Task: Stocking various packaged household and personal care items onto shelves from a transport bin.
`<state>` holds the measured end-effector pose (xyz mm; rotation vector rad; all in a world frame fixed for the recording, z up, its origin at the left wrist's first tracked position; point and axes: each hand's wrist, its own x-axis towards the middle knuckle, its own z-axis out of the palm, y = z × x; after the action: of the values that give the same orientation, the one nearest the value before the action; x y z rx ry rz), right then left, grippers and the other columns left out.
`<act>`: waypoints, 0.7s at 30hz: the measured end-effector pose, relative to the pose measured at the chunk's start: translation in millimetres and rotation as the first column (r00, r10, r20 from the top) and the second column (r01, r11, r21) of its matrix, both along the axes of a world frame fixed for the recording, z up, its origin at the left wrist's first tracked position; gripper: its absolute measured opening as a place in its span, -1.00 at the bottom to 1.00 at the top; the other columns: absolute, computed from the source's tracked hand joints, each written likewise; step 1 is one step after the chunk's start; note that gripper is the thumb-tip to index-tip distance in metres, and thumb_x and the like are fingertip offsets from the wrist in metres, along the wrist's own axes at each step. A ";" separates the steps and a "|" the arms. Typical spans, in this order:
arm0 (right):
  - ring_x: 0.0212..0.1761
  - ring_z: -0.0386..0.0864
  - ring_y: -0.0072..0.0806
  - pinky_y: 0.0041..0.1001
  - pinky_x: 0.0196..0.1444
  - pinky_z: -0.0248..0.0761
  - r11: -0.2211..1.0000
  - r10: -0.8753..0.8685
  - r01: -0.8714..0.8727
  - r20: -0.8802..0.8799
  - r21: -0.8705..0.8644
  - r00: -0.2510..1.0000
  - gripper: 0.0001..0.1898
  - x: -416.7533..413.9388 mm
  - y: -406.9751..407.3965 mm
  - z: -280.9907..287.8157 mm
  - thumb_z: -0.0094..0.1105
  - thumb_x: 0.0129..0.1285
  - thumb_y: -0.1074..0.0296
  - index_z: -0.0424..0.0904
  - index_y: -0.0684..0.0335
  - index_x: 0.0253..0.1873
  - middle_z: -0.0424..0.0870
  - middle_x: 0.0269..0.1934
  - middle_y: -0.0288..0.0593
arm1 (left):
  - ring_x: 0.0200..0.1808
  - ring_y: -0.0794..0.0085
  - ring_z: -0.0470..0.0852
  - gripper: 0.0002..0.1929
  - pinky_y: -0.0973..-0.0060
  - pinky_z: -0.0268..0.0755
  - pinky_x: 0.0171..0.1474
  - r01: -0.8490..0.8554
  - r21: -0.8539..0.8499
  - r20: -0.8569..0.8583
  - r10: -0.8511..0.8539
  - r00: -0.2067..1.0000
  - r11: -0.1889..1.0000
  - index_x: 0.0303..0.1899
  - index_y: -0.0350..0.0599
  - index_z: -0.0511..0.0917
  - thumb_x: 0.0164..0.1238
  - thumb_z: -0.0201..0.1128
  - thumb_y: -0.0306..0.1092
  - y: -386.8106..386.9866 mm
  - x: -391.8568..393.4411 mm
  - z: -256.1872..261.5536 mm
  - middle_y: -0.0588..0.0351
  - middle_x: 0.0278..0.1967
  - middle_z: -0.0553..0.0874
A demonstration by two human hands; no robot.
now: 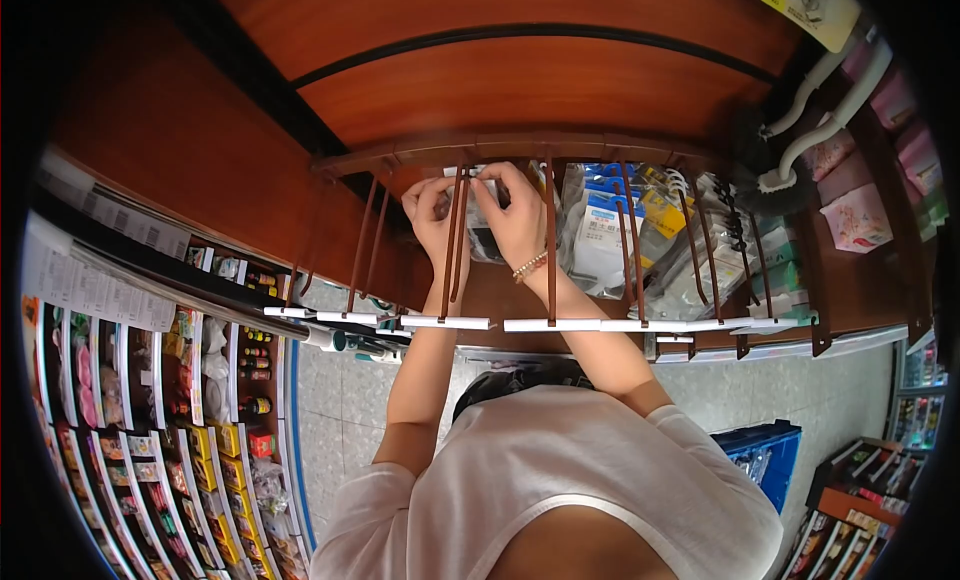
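Both hands are raised among the brown metal display hooks, below the rail they hang from. A clear plastic package [486, 218] with a dark part inside lies between the hands, partly hidden by them and by a hook [455, 242]. My left hand [439, 220] pinches the package's upper left side with thumb and fingertips. My right hand [516, 214], a beaded bracelet at its wrist, curls thumb and forefinger at its upper right, close to the same hook. To the right, packs with white and blue header cards [600, 231] hang on hooks.
Bagged goods [712, 272] and a dark round brush with a white handle [806, 149] are at the right. White label holders [551, 325] cap the hooks in front of my forearms. Stocked shelves [165, 460] stand at the left. A blue crate [772, 460] sits on the floor behind.
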<state>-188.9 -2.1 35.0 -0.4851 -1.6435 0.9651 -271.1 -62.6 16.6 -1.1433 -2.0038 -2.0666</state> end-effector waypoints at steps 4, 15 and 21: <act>-0.38 0.50 -0.25 -0.45 -0.34 0.34 0.983 -0.155 0.149 0.049 0.106 0.987 -0.92 -9.0 6.2 0.9 0.14 0.12 0.45 0.45 0.28 -0.32 0.52 -0.41 -0.16 | -0.08 0.46 0.42 -0.88 0.59 0.38 -0.06 -0.068 -0.003 -0.054 0.068 0.996 0.998 -0.25 -0.19 0.55 0.16 0.25 -0.50 16.8 -6.6 -3.8 0.08 -0.10 0.29; 0.21 0.18 0.08 -0.14 0.24 0.08 0.905 -0.303 0.232 0.156 0.356 0.940 -0.54 36.5 -57.3 -23.7 0.06 0.01 0.57 0.36 0.23 0.09 0.17 0.18 0.12 | 0.15 0.14 0.26 -0.64 0.33 0.19 0.16 -0.144 0.029 -0.160 0.147 0.976 0.989 0.08 -0.21 0.36 0.23 0.08 -0.49 -31.1 37.5 -24.5 -0.13 0.12 0.21; 0.16 0.24 0.02 -0.25 0.17 0.20 0.994 -0.073 0.047 0.295 0.096 0.953 -0.56 106.5 -118.9 -80.5 -0.02 0.04 0.61 0.37 0.19 0.09 0.24 0.13 0.10 | 0.20 0.27 0.28 -0.66 0.36 0.17 0.25 0.100 -0.019 0.128 -0.097 0.987 0.995 0.11 -0.30 0.29 0.31 -0.04 -0.50 -114.2 86.2 -75.5 -0.01 0.14 0.21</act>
<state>-82.4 -120.9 -45.4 -0.6411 -1.9211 0.7988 -184.9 -176.8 -59.0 -1.1664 -2.0745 -2.2202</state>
